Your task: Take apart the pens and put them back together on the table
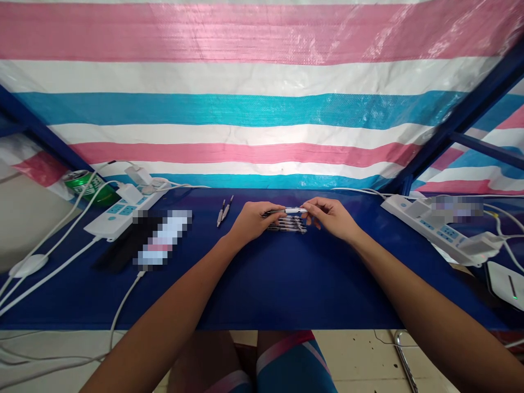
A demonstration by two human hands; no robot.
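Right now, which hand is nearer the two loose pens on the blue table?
Left hand: it sits just right of the two loose pens. The right hand is farther right, beyond the pen both hands hold.

wall: pink, white and teal striped tarpaulin point(262, 109) | frame: blue steel struts point(462, 117) | table: navy-blue top point(311, 289) | floor: cream tiles point(352, 355)

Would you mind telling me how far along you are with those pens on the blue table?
Done: several pens lie side by side in a tight row on the blue tabletop. In hand: the left hand and right hand hold a white-barrelled pen above that row. Left: two pens lie apart from the row.
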